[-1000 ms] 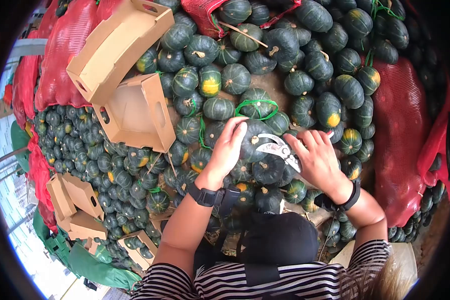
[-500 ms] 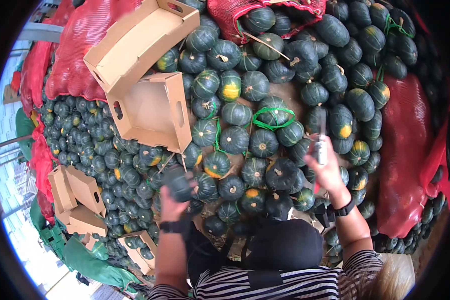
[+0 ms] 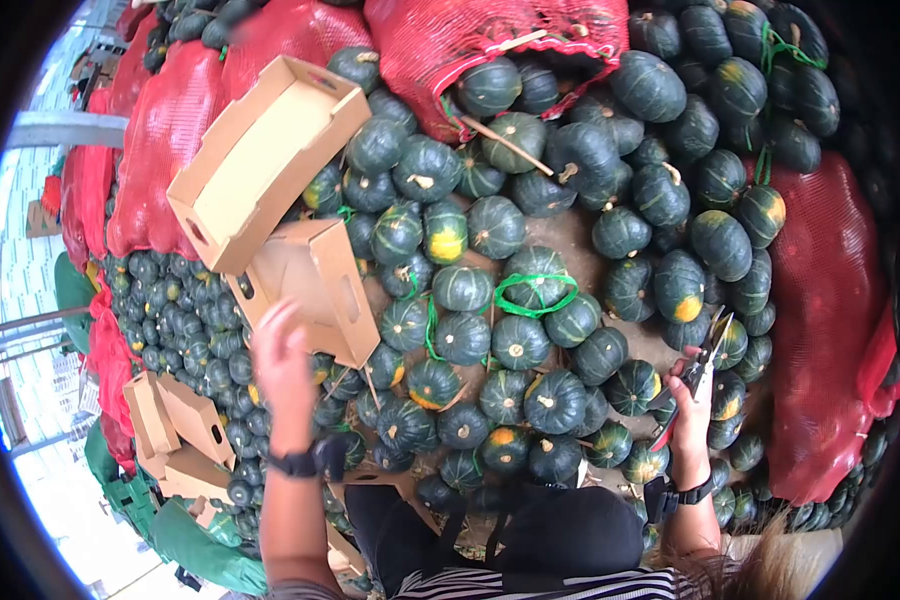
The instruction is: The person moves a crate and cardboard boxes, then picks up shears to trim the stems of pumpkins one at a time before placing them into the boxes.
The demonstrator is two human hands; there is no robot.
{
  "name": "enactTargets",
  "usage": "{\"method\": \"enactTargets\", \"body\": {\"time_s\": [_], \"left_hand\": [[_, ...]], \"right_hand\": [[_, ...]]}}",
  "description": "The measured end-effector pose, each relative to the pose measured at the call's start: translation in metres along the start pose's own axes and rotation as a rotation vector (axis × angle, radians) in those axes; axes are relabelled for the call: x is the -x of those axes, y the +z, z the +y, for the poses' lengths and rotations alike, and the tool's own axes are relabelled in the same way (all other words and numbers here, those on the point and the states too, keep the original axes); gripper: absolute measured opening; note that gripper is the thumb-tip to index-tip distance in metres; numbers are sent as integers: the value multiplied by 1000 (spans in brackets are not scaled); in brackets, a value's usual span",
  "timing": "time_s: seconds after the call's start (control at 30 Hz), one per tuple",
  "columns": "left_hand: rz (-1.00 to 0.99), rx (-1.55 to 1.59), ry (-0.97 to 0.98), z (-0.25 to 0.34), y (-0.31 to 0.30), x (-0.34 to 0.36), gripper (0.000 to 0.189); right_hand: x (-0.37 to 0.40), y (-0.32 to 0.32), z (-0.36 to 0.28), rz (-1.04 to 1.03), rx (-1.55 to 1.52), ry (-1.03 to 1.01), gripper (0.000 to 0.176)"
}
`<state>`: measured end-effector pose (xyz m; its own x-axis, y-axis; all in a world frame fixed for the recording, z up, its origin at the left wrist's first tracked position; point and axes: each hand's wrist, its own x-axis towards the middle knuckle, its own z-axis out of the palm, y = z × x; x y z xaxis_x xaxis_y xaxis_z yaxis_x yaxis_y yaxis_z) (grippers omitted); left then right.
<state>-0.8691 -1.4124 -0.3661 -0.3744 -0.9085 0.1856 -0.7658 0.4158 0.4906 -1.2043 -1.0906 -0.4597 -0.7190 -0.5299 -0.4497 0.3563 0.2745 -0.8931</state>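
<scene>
My right hand [image 3: 688,415] is wrapped around a pair of pruning shears [image 3: 705,375], whose metal blades point up and away from me over the pile. Dark green squashes [image 3: 554,402] lie all around it, some with yellow patches. My left hand [image 3: 281,350] holds nothing; its fingers are apart and slightly blurred. It is raised at the left, overlapping the near side of a cardboard box [image 3: 345,315]. Below it spreads a bed of smaller squashes [image 3: 200,340].
A second cardboard box [image 3: 270,150] leans over the first. Red mesh sacks [image 3: 828,330] flank the pile, and another sack [image 3: 490,35] spills squashes at the back. Green bands [image 3: 536,296] lie around some squashes. More cartons [image 3: 175,420] stand at the lower left.
The squash in my left hand has been let go, and that hand has moved left and up toward the box. My right hand has moved right and down with the shears.
</scene>
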Motion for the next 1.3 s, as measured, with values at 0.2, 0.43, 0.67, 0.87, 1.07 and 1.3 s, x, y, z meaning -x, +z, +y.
{"method": "enactTargets", "body": {"time_s": [0.2,0.43,0.67,0.87,1.07,1.3], "left_hand": [[-483,-127,488,116,211,-146,76],[-744,-90,334,130,222,-147,87],[-1047,1946,-535,92,168,-4,93],[-735,1993,-741,84,163,59,73],[-437,1635,-757,10,74,101,66],[755,850,-1187,-210,-145,253,40]], "right_hand": [[8,-19,-4,12,20,-10,53],[20,-32,14,77,-3,80,55],[11,18,-6,-230,289,45,53],[-2,94,-45,-435,913,-708,52],[1,96,-45,-488,806,-636,59],[-4,49,-13,-330,773,-396,65]]}}
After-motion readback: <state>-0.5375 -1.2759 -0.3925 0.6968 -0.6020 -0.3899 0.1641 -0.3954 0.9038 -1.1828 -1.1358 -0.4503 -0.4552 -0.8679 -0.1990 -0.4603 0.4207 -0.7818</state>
